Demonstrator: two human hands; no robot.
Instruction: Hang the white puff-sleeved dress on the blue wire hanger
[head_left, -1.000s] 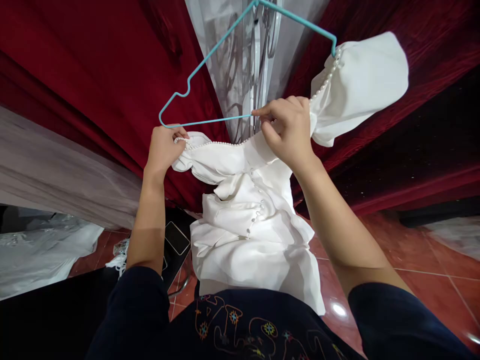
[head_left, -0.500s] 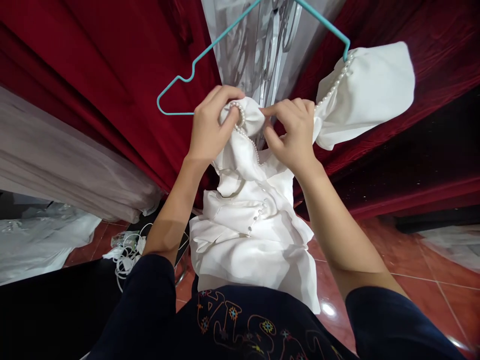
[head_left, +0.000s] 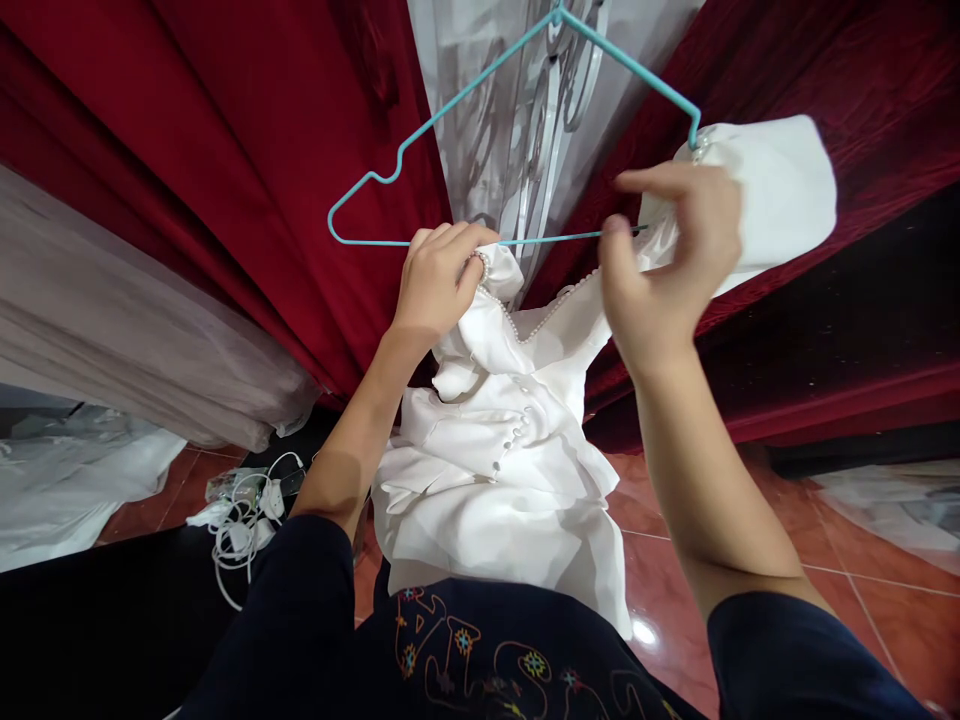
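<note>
White pearl-trimmed satin dress (head_left: pixel 502 440) is dangling from a turquoise wire hanger (head_left: pixel 375 242), left hand (head_left: pixel 439 285) still clutching its neckline. Right hand (head_left: pixel 667 270) is shifting outward onto the sleeve (head_left: pixel 780 190), grip unclear.

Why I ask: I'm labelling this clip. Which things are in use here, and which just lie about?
In use: white garment, its pearl-edged neckline gripped by the left hand; teal wire hanger; right hand at the sleeve on the hanger's end.
Lying about: white cables, lower left; red curtain; pale cloth at left.
</note>
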